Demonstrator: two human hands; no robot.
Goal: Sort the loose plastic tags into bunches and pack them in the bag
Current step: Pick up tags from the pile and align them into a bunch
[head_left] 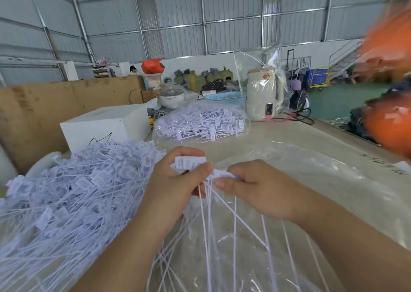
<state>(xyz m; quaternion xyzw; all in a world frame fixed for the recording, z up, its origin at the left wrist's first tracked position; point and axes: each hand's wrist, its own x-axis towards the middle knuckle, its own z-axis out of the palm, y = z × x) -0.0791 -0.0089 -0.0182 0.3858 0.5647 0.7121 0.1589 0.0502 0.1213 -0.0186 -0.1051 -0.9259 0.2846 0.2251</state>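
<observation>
White plastic tags: left hand (175,180) pinches a small bunch of tag heads (189,163) between thumb and curled fingers, right hand (249,185) pinches more heads (219,174) just beside it, tails (209,236) hanging down and crossing over the clear bag (300,180) spread on the worktop (289,133). Big loose pile (73,189) sits left of the hands, touching the left forearm; a filled bag of tags (200,122) lies further back. Risks, judged: heads look unevenly lined up, so merging the two pinches could let some slip out and drop. Crossed tails may snag each other or hook strands from the pile, dragging extras into the bunch. Slick bag film could slide or fold shut when the bunch goes in. Bunch count cannot be told.
</observation>
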